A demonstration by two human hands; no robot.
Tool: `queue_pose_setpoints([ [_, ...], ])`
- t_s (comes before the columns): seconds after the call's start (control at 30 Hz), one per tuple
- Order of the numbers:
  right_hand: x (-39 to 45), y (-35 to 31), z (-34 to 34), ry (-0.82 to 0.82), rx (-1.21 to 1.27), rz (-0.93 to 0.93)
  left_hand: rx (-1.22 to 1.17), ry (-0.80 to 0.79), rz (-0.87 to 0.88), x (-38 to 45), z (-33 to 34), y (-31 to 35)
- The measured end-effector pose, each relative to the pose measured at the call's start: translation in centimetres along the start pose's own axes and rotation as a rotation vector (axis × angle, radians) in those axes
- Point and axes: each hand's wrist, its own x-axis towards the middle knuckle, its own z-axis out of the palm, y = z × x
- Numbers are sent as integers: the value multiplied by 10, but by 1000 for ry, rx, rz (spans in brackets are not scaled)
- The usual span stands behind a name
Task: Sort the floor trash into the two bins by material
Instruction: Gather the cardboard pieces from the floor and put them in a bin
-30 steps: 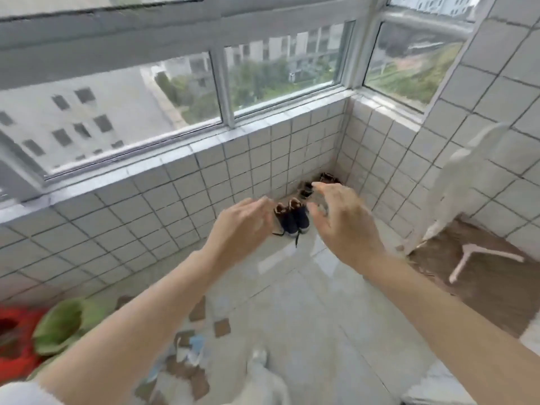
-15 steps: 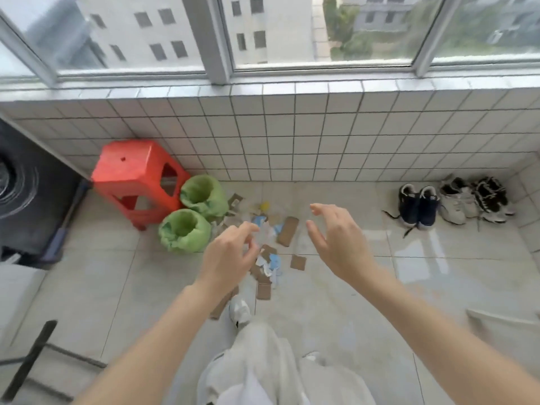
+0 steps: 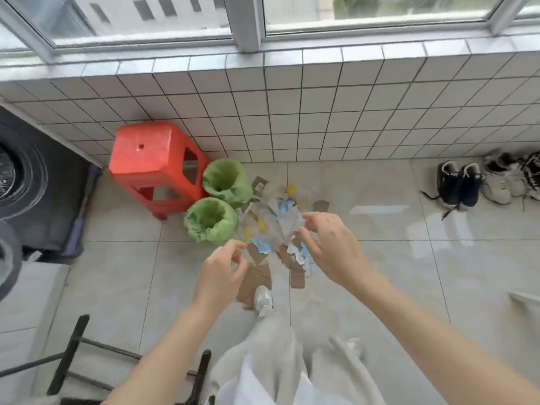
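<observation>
Your hands are blocking part of the floor trash [image 3: 274, 226], and the heap is blurring into a jumble: flat brown cardboard scraps, crinkled clear plastic, bits of blue and yellow. It is lying on the glossy floor tiles [image 3: 380, 258] just right of the two bins [image 3: 210, 222], both lined with soft green bags. Your left hand [image 3: 222, 273] and right hand [image 3: 330, 247] are hovering above it, fingers loosely curled, holding nothing. A red plastic stool [image 3: 152, 165] is standing beside the bins.
</observation>
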Motion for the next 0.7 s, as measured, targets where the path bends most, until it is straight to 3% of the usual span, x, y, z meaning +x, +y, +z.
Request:
queue_pose_setpoints([
  [0.4,52,-5,82,-169,36,211,25,-253,-121,87,20,-67],
  [0.7,65,44,130,-334,-10,222,34,-236,-308,91,61,-115],
])
